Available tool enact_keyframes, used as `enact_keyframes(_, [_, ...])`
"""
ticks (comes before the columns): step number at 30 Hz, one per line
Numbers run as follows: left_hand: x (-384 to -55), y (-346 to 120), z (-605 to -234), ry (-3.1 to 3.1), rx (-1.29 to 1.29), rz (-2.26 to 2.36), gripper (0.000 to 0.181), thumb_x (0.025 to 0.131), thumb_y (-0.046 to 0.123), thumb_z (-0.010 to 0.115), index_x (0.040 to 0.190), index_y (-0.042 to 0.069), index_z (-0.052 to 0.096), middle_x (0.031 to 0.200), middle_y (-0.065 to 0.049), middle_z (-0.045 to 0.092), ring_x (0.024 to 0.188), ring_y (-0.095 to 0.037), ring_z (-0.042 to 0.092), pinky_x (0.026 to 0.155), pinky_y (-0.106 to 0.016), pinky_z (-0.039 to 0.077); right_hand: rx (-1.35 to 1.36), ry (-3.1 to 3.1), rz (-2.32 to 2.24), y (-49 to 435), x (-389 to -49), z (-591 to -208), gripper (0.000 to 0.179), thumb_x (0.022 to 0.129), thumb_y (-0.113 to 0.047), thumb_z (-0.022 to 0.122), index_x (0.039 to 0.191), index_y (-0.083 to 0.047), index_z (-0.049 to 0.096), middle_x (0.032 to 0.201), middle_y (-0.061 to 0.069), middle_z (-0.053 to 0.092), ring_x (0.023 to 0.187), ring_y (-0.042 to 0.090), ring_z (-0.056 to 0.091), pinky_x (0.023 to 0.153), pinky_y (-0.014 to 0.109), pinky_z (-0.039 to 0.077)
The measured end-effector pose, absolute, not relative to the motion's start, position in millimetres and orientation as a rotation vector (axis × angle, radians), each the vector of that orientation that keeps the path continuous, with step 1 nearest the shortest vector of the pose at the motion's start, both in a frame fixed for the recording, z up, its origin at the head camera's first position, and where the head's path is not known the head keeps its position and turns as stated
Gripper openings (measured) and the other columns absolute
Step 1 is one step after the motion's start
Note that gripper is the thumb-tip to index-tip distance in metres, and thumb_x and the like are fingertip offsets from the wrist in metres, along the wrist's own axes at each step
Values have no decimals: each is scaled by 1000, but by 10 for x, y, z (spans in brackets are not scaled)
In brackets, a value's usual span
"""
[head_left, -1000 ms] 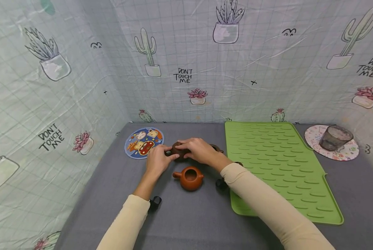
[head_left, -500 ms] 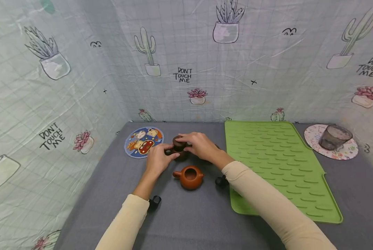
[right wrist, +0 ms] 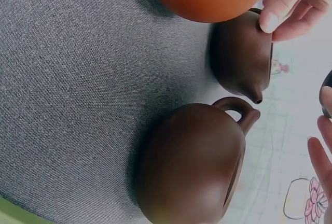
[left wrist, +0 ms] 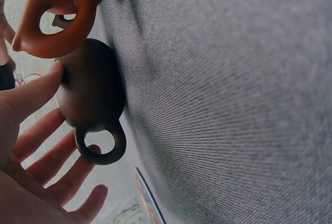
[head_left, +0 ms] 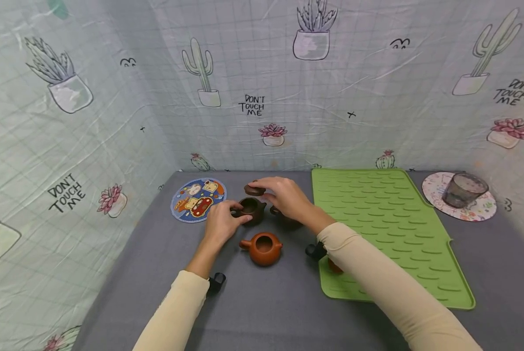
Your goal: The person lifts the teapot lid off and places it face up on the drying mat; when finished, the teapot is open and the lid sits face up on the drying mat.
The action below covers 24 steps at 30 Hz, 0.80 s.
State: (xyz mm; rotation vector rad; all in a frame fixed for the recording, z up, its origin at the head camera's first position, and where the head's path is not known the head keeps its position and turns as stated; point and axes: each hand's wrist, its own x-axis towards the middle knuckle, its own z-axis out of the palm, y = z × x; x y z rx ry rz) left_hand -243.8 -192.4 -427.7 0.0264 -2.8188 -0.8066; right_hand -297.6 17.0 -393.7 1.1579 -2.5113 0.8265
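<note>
Near the back of the table, my left hand (head_left: pixel 221 222) holds a small dark brown teapot (head_left: pixel 258 214) by its rim, on the handle side. The left wrist view shows the thumb at the rim and the fingers near the ring handle (left wrist: pixel 114 149). The pot's top is uncovered. My right hand (head_left: pixel 285 195) pinches a dark round teapot lid (head_left: pixel 254 190) just above and behind that pot, apart from it. A lidless orange teapot (head_left: pixel 266 257) sits in front. Beneath my right wrist stands a larger brown teapot (right wrist: pixel 192 167), mostly hidden in the head view.
A green ridged mat (head_left: pixel 389 234) lies to the right, with a reddish-brown piece (head_left: pixel 334 266) partly hidden by my sleeve. Further right, a grey cup (head_left: pixel 463 190) rests on a floral coaster (head_left: pixel 433 187). A blue cartoon coaster (head_left: pixel 180 204) lies at back left.
The lid has been lifted off the small dark teapot by my right hand and moved up and back. My left hand has stayed at the pot.
</note>
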Motion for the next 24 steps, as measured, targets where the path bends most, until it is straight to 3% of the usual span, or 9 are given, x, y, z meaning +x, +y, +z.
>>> enact_keyframes(2, [-2436, -1926, -4278, -2822, 30, -804, 39, 77, 36, 90, 104, 11, 80, 111, -10, 78, 103, -31, 71, 88, -46, 56, 1142, -2507, 849, 180, -2968, -3923, 48, 93, -5, 72, 139, -20, 65, 134, 3, 71, 117, 24, 70, 89, 40, 58])
enact_keyframes(14, [-2450, -1927, -4276, -2822, 32, -789, 37, 77, 36, 90, 102, 11, 79, 108, -10, 78, 100, -30, 71, 85, -45, 55, 1087, -2410, 1080, 252, -2979, -3893, 37, 98, -8, 66, 133, -10, 56, 121, 16, 76, 96, 25, 77, 75, 38, 61])
enact_keyframes(20, [-2454, -1930, -4285, -2823, 22, -776, 37, 77, 36, 90, 101, 11, 80, 107, -9, 78, 100, -30, 71, 86, -46, 55, 1097, -2351, 1090, 305, -2977, -3878, 17, 97, -5, 67, 114, -10, 66, 111, 11, 77, 99, 22, 76, 83, 37, 61])
enact_keyframes(24, [-2461, -1931, -4278, -2836, 22, -772, 37, 77, 39, 90, 101, 12, 80, 106, -9, 78, 100, -30, 71, 87, -46, 55, 1112, -2344, 1085, 355, -2972, -3862, 17, 98, -7, 66, 113, -11, 72, 111, 7, 76, 96, 19, 74, 83, 35, 61])
